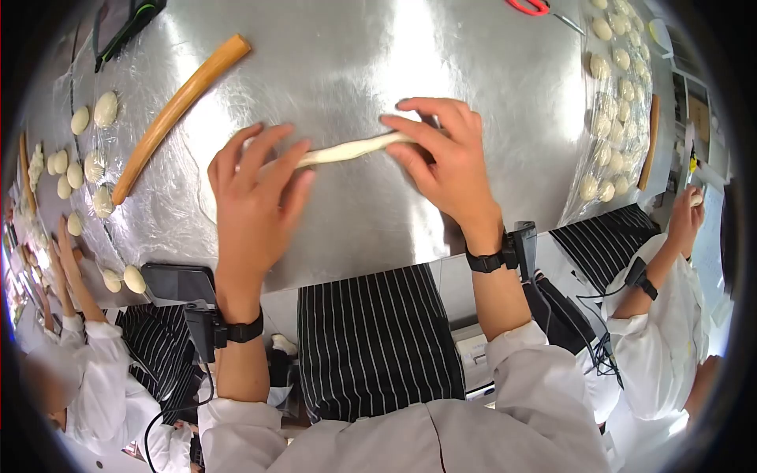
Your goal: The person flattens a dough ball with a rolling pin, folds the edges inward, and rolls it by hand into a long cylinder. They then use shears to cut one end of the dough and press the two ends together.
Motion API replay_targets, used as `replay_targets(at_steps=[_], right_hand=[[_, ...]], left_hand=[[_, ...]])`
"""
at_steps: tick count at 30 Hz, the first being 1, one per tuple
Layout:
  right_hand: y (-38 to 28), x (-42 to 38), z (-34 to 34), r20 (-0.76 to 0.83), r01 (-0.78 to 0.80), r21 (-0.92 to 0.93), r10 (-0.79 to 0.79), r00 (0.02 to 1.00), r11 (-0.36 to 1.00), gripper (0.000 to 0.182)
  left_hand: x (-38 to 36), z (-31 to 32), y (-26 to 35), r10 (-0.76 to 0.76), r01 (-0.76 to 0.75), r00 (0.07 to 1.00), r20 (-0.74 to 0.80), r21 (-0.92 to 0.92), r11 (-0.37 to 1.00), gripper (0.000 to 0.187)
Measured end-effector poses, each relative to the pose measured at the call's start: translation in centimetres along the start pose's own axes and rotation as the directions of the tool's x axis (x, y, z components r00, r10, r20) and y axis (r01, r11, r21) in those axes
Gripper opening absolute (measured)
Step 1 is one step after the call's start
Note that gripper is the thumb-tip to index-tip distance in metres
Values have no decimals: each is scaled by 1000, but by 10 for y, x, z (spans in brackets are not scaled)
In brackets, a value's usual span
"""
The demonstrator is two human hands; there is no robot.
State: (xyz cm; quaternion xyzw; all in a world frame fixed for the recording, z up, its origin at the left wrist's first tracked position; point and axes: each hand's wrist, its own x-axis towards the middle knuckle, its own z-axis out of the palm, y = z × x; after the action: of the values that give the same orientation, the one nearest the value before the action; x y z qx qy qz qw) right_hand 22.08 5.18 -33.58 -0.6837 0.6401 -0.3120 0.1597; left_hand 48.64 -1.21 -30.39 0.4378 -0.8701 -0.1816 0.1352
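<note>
A long, thin strip of pale dough (352, 150) stretches between my two hands over the metal table. My left hand (254, 193) has its fingers curled around the left end, slightly blurred. At the other end, the thumb and fingers of my right hand (448, 158) pinch the dough. Both tips of the strip are hidden by my fingers. A wooden rolling pin (180, 118) lies slantwise to the left of my left hand.
Several dough balls (106, 109) lie on plastic wrap at the left, and more dough pieces (622, 90) sit under wrap at the right. Red-handled scissors (530, 6) are at the back. A dark phone (180, 284) rests at the front edge. Co-workers stand on both sides.
</note>
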Motion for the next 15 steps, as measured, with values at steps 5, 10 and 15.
replay_targets(at_steps=[5, 10, 15], right_hand=[[11, -13, -1, 31, 62, 43, -64, 997, 997, 26], [3, -18, -9, 43, 21, 90, -25, 999, 996, 28], [5, -15, -8, -47, -95, 104, 101, 994, 990, 26]], left_hand=[[10, 30, 22, 53, -54, 998, -19, -80, 995, 34], [17, 35, 16, 66, -78, 994, -89, -135, 988, 29], [16, 35, 17, 85, -92, 993, -77, -84, 992, 32]])
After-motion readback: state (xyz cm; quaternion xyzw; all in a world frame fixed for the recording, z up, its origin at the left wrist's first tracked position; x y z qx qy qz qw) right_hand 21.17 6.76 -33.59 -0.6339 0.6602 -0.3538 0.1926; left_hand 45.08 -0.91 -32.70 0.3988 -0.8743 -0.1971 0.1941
